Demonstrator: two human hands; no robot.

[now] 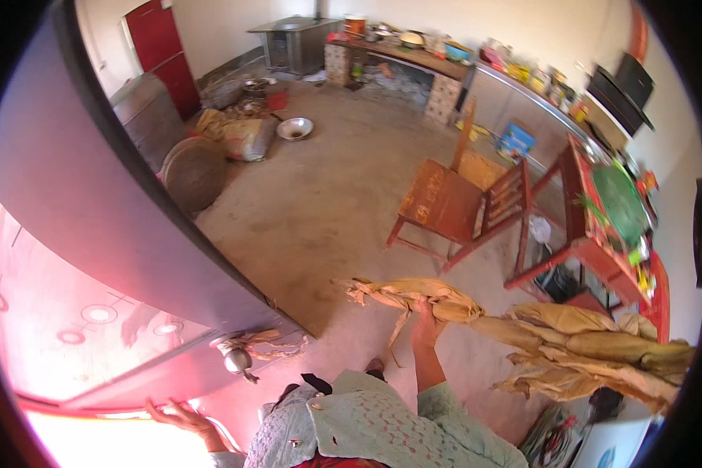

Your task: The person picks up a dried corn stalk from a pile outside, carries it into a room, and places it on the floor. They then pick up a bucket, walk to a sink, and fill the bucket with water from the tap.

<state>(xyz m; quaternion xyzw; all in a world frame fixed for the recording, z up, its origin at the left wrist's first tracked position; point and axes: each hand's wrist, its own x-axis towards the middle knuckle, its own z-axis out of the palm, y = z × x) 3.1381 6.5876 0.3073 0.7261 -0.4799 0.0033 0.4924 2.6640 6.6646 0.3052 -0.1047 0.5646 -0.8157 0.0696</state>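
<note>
My right hand (425, 324) is closed around the narrow part of a long, braided bundle of dried corn husks (585, 343). The bundle is tan and papery; its thin twisted end points left, and its thick end stretches to the right edge of the view. My left hand (183, 420) is low at the left, fingers spread, by the lower edge of a purple-grey door (140, 179). Whether it touches the door I cannot tell. A round metal doorknob (237, 359) has dry, stringy strips beside it.
A wooden chair (444, 199) stands ahead to the right, beside a red table (573, 203) with a green basket (620, 203). Farther off are a metal bowl (295, 129) on the floor, sacks (242, 139), a stove (292, 43) and a cluttered counter (405, 53).
</note>
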